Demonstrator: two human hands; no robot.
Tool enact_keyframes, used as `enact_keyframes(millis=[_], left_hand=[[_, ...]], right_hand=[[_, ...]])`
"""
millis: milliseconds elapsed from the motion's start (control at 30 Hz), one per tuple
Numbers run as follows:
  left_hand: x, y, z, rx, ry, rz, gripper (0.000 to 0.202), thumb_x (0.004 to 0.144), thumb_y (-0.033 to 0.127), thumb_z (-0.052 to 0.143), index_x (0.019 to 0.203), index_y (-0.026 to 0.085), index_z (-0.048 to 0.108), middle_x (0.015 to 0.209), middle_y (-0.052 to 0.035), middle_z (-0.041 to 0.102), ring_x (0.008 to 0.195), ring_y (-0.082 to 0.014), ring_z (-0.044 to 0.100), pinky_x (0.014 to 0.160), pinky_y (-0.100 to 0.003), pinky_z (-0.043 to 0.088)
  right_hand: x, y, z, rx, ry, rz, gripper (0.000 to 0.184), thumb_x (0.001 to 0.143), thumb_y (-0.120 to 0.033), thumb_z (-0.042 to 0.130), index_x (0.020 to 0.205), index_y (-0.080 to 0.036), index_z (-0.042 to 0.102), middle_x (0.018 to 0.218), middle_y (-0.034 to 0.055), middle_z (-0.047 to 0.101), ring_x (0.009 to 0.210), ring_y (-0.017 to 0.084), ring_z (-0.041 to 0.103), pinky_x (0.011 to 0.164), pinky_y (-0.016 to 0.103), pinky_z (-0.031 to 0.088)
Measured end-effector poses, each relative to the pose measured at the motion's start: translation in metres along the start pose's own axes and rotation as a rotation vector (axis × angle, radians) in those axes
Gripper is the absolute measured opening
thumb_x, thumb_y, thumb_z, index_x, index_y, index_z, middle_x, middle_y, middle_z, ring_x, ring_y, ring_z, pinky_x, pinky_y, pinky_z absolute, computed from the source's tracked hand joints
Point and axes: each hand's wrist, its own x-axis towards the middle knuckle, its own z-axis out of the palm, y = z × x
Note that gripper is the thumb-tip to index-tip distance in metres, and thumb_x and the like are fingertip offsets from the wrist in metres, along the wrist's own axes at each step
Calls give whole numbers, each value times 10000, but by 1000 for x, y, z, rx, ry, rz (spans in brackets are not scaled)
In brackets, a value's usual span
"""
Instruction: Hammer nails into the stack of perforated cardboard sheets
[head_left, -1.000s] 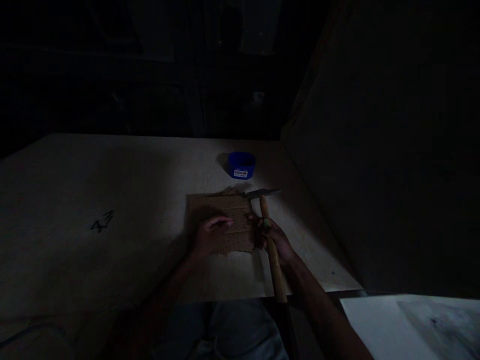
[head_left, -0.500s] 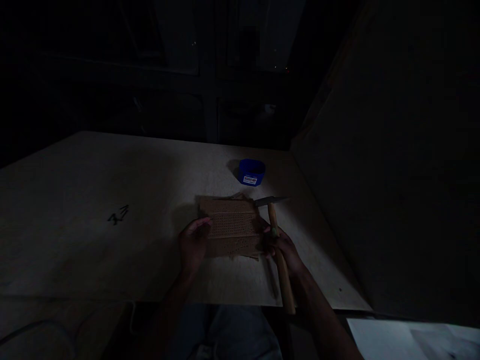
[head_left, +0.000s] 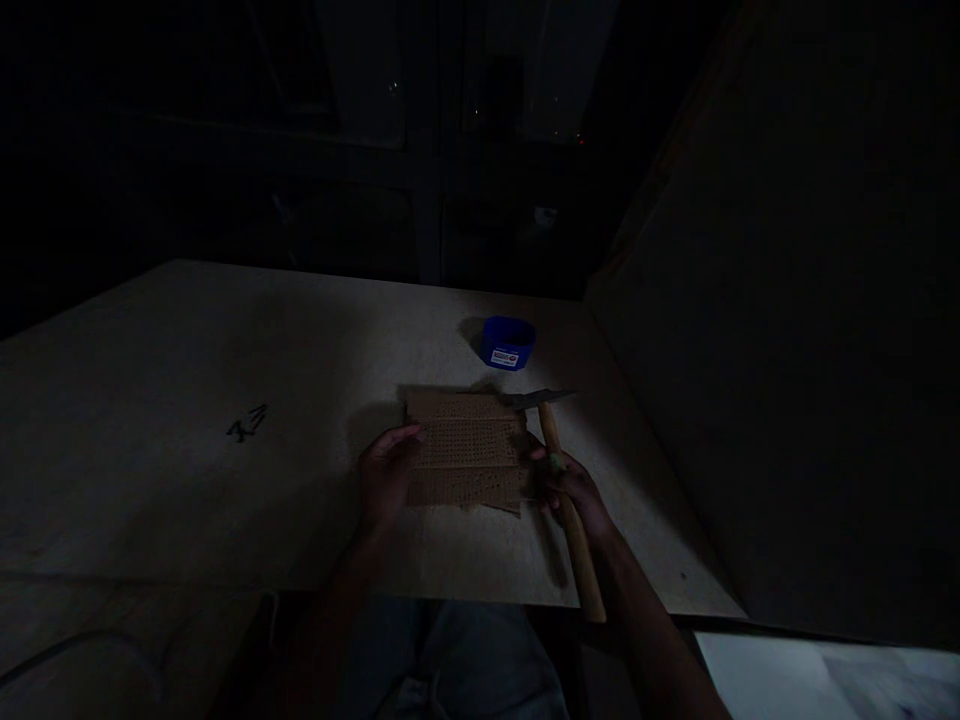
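1. Left hand (head_left: 386,478): loosely curved, with the thumb laid on the left edge of the perforated brown panel (head_left: 469,452). In the dim light it cannot be told whether the fingers grip that edge or merely rest against it.
2. Perforated brown panel: lying flat on the plywood table (head_left: 187,480) between the two hands. Rows of small holes cross its face, and its long sides run left to right.
3. Right hand (head_left: 576,492): closed round the wooden handle of the hammer (head_left: 581,550), just beside the panel's right edge.
4. Hammer: the metal head sits at the panel's far right corner. The handle slants back toward the person, with its butt end past the table's near edge.
5. Blue tub (head_left: 508,343): on the table beyond the panel, near it but apart, with a white label facing the camera.
6. Black mark (head_left: 247,423): on the tabletop, well to the left of the left hand.
7. Upright board (head_left: 750,420): standing along the table's right side.
8. White sheet (head_left: 810,680): low at the right, below the table's near edge.
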Motion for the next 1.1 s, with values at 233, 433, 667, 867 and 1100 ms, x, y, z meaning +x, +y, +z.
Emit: enact_keyframes(millis=[233, 433, 667, 867, 1100], left_hand=[[-5, 29, 2, -18, 40, -22, 385, 606, 405, 820, 895, 159, 755, 883, -69, 769, 840, -213, 696, 721, -283, 526], [-1, 33, 2, -23, 38, -45, 410, 583, 397, 827, 902, 151, 751, 879, -72, 766, 816, -208, 693, 693, -280, 521], [0, 17, 15, -28, 6, -29, 377, 599, 410, 804, 875, 159, 748, 858, -63, 766, 796, -203, 696, 702, -288, 527], [-2, 40, 18, -62, 15, -15, 391, 585, 396, 818, 887, 158, 748, 863, -59, 762, 828, -212, 696, 729, -297, 530], [1, 57, 11, -8, 20, 36, 383, 600, 399, 813, 890, 157, 752, 862, -60, 762, 832, -216, 698, 728, -297, 530]], right_hand=[[-1, 2, -8, 92, -55, -17, 360, 725, -201, 669, 1084, -178, 683, 460, -84, 468, 377, 82, 407, 442, 221, 465], [-1, -3, -6, 150, -91, -28, 359, 713, -196, 649, 1071, -183, 673, 484, -86, 464, 400, 80, 410, 482, 223, 501], [-1, -7, -6, 191, 27, -30, 373, 663, -169, 641, 1029, -193, 709, 503, -69, 459, 413, 90, 388, 436, 215, 449], [-3, -12, -2, 202, 69, -59, 351, 648, -161, 642, 983, -230, 724, 679, -19, 582, 423, 75, 361, 430, 238, 436], [2, -14, 5, 202, 34, -61, 316, 656, -165, 625, 953, -226, 716, 646, -28, 559, 423, 81, 381, 441, 243, 453]])
